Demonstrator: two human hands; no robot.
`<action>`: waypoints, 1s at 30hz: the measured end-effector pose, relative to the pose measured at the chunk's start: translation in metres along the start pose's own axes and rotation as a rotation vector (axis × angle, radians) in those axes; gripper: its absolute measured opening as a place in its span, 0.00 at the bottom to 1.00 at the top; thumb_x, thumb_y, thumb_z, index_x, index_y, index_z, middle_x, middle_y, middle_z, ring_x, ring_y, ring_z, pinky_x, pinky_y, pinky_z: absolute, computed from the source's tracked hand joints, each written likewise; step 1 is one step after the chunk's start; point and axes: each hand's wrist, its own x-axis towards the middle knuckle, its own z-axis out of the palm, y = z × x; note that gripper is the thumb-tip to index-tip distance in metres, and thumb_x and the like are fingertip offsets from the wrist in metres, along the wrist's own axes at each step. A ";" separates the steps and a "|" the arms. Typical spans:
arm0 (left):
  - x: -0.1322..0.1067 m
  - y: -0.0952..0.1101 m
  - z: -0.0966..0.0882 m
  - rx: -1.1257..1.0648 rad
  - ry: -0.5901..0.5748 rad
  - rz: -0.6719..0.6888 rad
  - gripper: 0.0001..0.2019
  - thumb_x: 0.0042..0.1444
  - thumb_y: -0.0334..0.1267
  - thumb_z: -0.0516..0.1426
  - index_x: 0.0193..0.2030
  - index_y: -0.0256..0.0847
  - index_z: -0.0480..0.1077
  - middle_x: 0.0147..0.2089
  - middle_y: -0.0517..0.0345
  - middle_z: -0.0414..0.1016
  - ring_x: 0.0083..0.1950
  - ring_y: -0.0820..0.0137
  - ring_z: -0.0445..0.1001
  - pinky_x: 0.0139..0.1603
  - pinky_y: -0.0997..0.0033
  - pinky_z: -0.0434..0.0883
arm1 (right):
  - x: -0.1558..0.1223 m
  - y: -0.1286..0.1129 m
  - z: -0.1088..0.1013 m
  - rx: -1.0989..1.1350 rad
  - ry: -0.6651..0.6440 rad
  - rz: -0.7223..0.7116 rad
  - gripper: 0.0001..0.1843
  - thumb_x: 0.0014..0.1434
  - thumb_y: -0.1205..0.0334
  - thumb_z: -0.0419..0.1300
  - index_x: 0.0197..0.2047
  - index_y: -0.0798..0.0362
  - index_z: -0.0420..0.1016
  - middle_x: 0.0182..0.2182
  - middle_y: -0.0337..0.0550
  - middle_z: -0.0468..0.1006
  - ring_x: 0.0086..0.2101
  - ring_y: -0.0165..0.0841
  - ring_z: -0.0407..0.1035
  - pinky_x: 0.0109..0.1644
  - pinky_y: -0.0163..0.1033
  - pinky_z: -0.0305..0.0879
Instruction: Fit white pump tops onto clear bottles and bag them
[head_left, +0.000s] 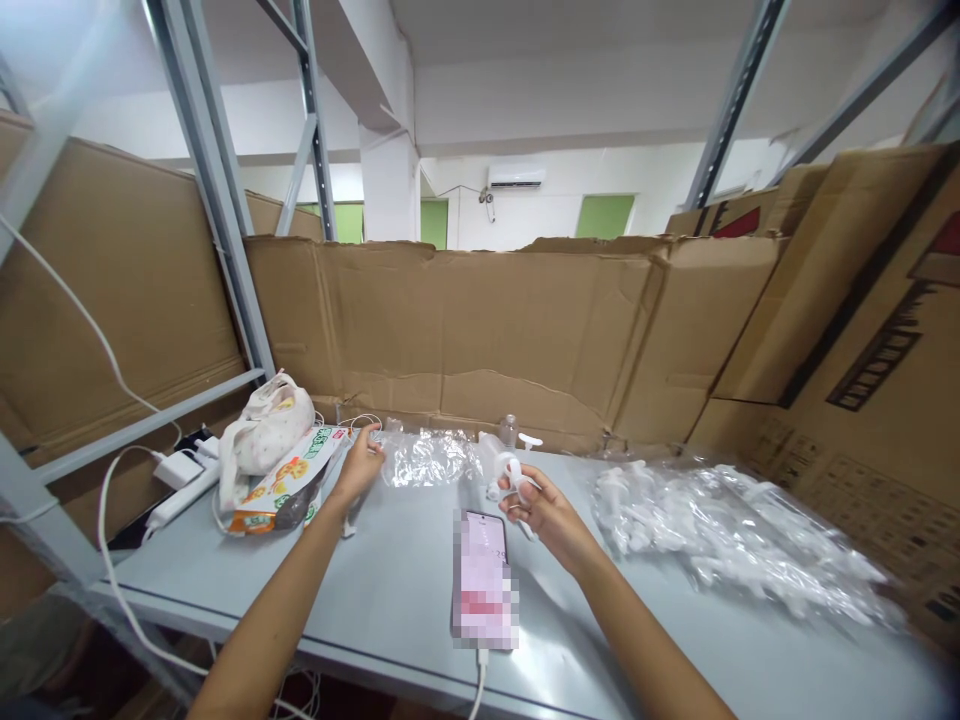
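Clear plastic bag [431,460] observed between the person's hands, toward the back of the desk [401,580]. Left hand [361,465] is at the bag's left end; whether its grip is closed on the film, I cannot tell. Right hand [546,510] has its grip closed on a white ringed piece [514,473] beside the bag's right end. A phone [482,570] lies nearer the person; bagged white pieces [720,530] lie to the right.

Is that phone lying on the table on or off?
On: the phone shows a lit, pinkish display with digits near its right edge.
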 end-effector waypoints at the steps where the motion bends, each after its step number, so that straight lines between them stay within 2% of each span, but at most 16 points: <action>1: -0.002 0.006 -0.002 -0.172 0.025 0.012 0.26 0.49 0.33 0.51 0.58 0.42 0.55 0.33 0.61 0.66 0.33 0.72 0.72 0.36 0.71 0.69 | 0.000 0.001 0.001 -0.013 0.009 -0.015 0.16 0.55 0.53 0.60 0.46 0.48 0.69 0.41 0.45 0.74 0.34 0.34 0.71 0.37 0.39 0.65; 3: -0.008 0.018 -0.007 -0.478 0.046 0.035 0.26 0.47 0.35 0.54 0.56 0.41 0.57 0.31 0.63 0.62 0.33 0.71 0.73 0.38 0.67 0.72 | 0.000 0.002 0.002 -0.037 0.025 -0.056 0.16 0.55 0.53 0.60 0.46 0.47 0.68 0.43 0.45 0.73 0.38 0.36 0.71 0.41 0.42 0.66; 6: -0.023 0.037 -0.014 -0.731 0.020 0.047 0.25 0.44 0.36 0.58 0.51 0.43 0.60 0.31 0.65 0.62 0.37 0.69 0.75 0.43 0.62 0.73 | 0.000 0.003 0.004 -0.054 0.024 -0.111 0.18 0.56 0.51 0.59 0.48 0.45 0.67 0.49 0.45 0.71 0.47 0.41 0.68 0.49 0.48 0.64; 9: -0.043 0.055 -0.016 -0.959 0.008 0.009 0.20 0.43 0.32 0.58 0.45 0.44 0.60 0.32 0.66 0.64 0.42 0.68 0.75 0.49 0.62 0.71 | -0.002 0.003 0.008 -0.020 -0.027 -0.144 0.19 0.55 0.48 0.59 0.49 0.42 0.66 0.52 0.43 0.68 0.53 0.41 0.62 0.54 0.52 0.61; 12: -0.070 0.069 -0.005 -1.140 0.002 -0.147 0.18 0.42 0.26 0.56 0.40 0.44 0.58 0.34 0.64 0.68 0.44 0.71 0.75 0.53 0.65 0.69 | -0.007 0.004 0.013 -0.008 -0.126 -0.160 0.20 0.55 0.47 0.58 0.50 0.40 0.65 0.53 0.42 0.68 0.57 0.40 0.58 0.56 0.54 0.59; 14: -0.091 0.077 0.010 -1.184 -0.055 -0.272 0.19 0.41 0.23 0.55 0.41 0.43 0.58 0.38 0.60 0.71 0.45 0.71 0.74 0.54 0.66 0.69 | -0.010 0.005 0.016 -0.034 -0.183 -0.158 0.20 0.55 0.46 0.57 0.50 0.40 0.65 0.53 0.43 0.68 0.58 0.39 0.55 0.57 0.54 0.58; 16: -0.111 0.082 0.027 -1.220 -0.119 -0.315 0.23 0.41 0.22 0.56 0.45 0.44 0.58 0.42 0.58 0.71 0.46 0.70 0.74 0.54 0.64 0.69 | -0.012 0.006 0.020 -0.082 -0.211 -0.159 0.19 0.56 0.46 0.57 0.50 0.40 0.65 0.53 0.44 0.68 0.58 0.40 0.55 0.56 0.54 0.58; 19: -0.132 0.086 0.042 -1.200 -0.221 -0.266 0.34 0.43 0.24 0.59 0.55 0.50 0.52 0.50 0.55 0.68 0.47 0.68 0.74 0.54 0.60 0.68 | -0.014 0.006 0.023 -0.220 -0.197 -0.200 0.18 0.57 0.48 0.56 0.50 0.43 0.67 0.50 0.46 0.70 0.55 0.40 0.60 0.56 0.53 0.58; 21: -0.136 0.085 0.042 -1.120 -0.219 -0.176 0.40 0.46 0.29 0.60 0.61 0.58 0.44 0.58 0.53 0.61 0.47 0.68 0.74 0.52 0.58 0.69 | -0.015 0.005 0.023 -0.352 -0.172 -0.246 0.16 0.58 0.51 0.56 0.48 0.45 0.69 0.48 0.46 0.71 0.51 0.40 0.64 0.56 0.51 0.58; 23: -0.133 0.081 0.035 -0.996 -0.209 -0.085 0.37 0.49 0.35 0.60 0.62 0.58 0.46 0.62 0.51 0.56 0.46 0.67 0.74 0.51 0.59 0.70 | -0.015 0.004 0.022 -0.465 -0.157 -0.286 0.14 0.59 0.53 0.55 0.47 0.46 0.70 0.46 0.47 0.72 0.49 0.41 0.65 0.54 0.48 0.59; 26: -0.122 0.075 0.020 -0.772 -0.275 -0.020 0.22 0.52 0.45 0.57 0.53 0.44 0.64 0.56 0.48 0.63 0.43 0.66 0.74 0.46 0.63 0.71 | -0.016 0.000 0.019 -0.528 -0.156 -0.319 0.14 0.59 0.53 0.55 0.48 0.47 0.69 0.45 0.48 0.72 0.48 0.41 0.65 0.52 0.46 0.60; 27: -0.119 0.074 0.016 -0.707 -0.303 -0.023 0.21 0.52 0.48 0.57 0.51 0.42 0.65 0.53 0.48 0.66 0.42 0.66 0.74 0.45 0.63 0.72 | -0.017 -0.001 0.018 -0.533 -0.163 -0.321 0.15 0.59 0.53 0.55 0.48 0.47 0.69 0.44 0.48 0.72 0.47 0.41 0.66 0.51 0.45 0.61; 30: -0.113 0.073 0.008 -0.580 -0.360 -0.040 0.25 0.51 0.51 0.56 0.54 0.44 0.62 0.46 0.51 0.70 0.36 0.69 0.75 0.41 0.65 0.72 | -0.018 -0.004 0.016 -0.562 -0.196 -0.328 0.15 0.58 0.53 0.55 0.48 0.47 0.69 0.43 0.48 0.73 0.45 0.41 0.67 0.49 0.45 0.62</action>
